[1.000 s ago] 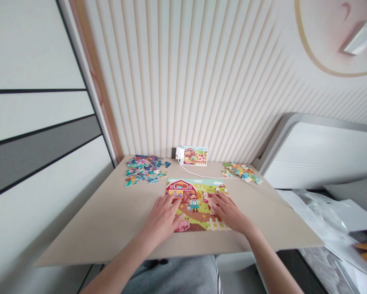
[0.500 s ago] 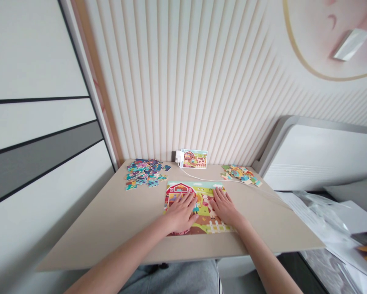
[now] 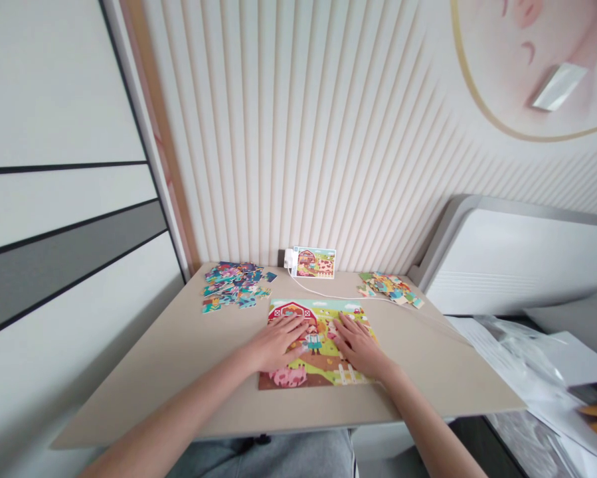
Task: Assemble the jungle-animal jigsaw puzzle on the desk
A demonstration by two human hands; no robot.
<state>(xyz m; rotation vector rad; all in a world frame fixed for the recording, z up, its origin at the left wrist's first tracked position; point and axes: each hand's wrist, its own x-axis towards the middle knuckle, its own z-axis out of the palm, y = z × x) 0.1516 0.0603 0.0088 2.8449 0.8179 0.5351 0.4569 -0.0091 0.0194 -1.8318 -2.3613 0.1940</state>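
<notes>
Left hand (image 3: 274,346) and right hand (image 3: 362,349) lay flat and outstretched on the colourful rectangular farm-scene puzzle (image 3: 318,362), partly hiding it.

A red barn (image 3: 292,308) and spotted pink pig (image 3: 288,377) are noted on the farm puzzle (image 3: 323,362) beneath the left hand (image 3: 278,343); beyond it, purple-and-teal pieces (image 3: 236,282) are recorded.

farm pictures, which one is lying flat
The larger farm puzzle, under the left hand and right hand; the smaller farm card stands upright farther back.
</notes>
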